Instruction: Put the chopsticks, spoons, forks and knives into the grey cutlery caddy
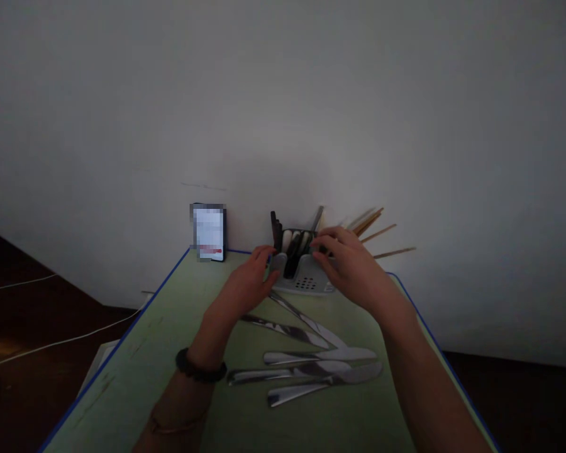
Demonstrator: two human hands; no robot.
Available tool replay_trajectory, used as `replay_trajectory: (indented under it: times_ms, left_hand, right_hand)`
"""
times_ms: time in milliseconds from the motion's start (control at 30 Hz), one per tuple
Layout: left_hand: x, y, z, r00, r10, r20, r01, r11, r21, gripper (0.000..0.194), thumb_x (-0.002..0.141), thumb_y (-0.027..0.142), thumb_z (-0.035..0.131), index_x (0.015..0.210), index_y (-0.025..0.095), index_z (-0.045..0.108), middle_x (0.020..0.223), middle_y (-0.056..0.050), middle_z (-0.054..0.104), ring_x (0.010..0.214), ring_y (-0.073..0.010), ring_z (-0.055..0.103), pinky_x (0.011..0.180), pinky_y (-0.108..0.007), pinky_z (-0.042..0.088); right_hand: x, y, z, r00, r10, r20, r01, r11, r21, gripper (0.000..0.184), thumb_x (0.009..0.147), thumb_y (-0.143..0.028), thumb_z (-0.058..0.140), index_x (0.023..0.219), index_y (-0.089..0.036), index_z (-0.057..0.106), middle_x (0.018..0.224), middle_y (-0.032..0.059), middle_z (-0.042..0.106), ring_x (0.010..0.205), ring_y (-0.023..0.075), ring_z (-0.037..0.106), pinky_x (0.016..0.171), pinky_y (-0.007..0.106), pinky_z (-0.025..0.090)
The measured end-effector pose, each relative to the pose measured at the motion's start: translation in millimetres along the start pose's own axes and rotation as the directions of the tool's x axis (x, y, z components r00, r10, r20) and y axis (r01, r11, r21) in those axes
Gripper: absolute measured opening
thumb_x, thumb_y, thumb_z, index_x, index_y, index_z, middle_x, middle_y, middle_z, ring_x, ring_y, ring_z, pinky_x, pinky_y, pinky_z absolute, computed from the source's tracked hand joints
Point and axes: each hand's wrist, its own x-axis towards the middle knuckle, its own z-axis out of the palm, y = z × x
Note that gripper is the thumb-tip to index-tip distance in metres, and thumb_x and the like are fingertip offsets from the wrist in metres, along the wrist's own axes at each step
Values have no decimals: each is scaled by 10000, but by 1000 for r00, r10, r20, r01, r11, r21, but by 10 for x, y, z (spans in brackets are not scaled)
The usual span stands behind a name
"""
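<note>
A grey cutlery holder (299, 284) with a perforated front stands at the far end of the table, against the wall. Black and white handles (287, 241) and wooden chopsticks (370, 223) stick out of it. My left hand (248, 283) grips its left edge, thumb in front. On the right side, my right hand (353, 267) curls its fingers and thumb round the holder's upper edge, close to the handles; its exact contact is partly hidden. Between my forearms lie several metal table knives (318, 356), blades mostly to the right.
A phone (210, 233) with a lit screen leans upright at the table's far left corner. The pale green table (170, 327) has a blue edge. A white wall (283, 113) rises directly behind. A white cable (66, 343) runs along the left side.
</note>
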Motion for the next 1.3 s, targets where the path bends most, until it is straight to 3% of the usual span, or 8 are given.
replay_trajectory:
  times_ms: [200,367,467,633,867,967,1100,1300]
  left_hand:
    - [-239,134,-100,985,-83,154,70,993,90,565,857,354,462,1353,140,293,1335,-184,445,1073,-272,576,890,-416,465]
    - [-443,-20,-71,903,-192,384,112,969,221,620,798,336,542,1348,132,340,1348,-185,445,1107,-272,552,925,-377,433]
    - [-426,-161,-39,808,-262,527,90,940,329,477,707,235,620,1169,141,545,1188,-150,556,1005,-256,584,882,-351,445]
    - [-314,-234,-15,771,-272,577,29,919,394,217,625,207,675,842,202,676,990,-72,602,967,-244,557,843,-312,438]
    - [-358,-90,-114,724,-282,629,33,926,376,108,677,194,607,775,177,650,828,-45,655,767,-196,599,655,-253,429]
    - [-374,107,-265,799,-154,581,-1,966,257,145,805,224,494,872,187,617,769,-12,654,691,-154,586,608,-236,403]
    - [-386,402,-454,956,69,286,-109,986,124,120,838,288,531,846,212,624,769,15,658,688,-134,587,646,-244,431]
    - [-447,590,-543,989,83,-123,-106,975,-197,244,769,418,640,830,183,622,762,4,638,572,-93,577,481,-183,483]
  right_hand:
    - [-650,129,202,965,49,259,-109,969,221,261,898,-269,448,1049,-147,622,1058,111,639,1015,213,569,907,340,419]
    - [-811,193,378,815,126,565,-256,954,157,306,818,-263,551,1083,-139,642,1100,140,654,1011,245,598,875,338,433]
    - [-802,161,456,788,101,607,-244,957,157,325,786,-259,585,1090,-158,642,1074,120,668,979,235,610,828,308,442]
    - [-779,137,532,780,65,623,-211,964,164,327,783,-287,598,1083,-165,646,1035,103,679,955,214,615,809,279,438]
    - [-773,126,537,791,63,608,-200,967,159,297,795,-279,590,1047,-134,651,1034,130,672,975,237,606,811,300,444]
    - [-765,24,521,861,2,509,-154,954,258,317,804,-292,596,1079,-138,630,1096,130,649,1035,234,579,870,309,425]
    - [-717,-154,402,942,-115,315,-36,899,436,274,864,-266,531,1100,-140,591,1055,102,662,952,192,598,833,290,432]
    - [-717,-117,71,986,-106,127,42,904,425,215,916,-263,454,923,-157,640,874,55,651,789,155,585,729,267,428]
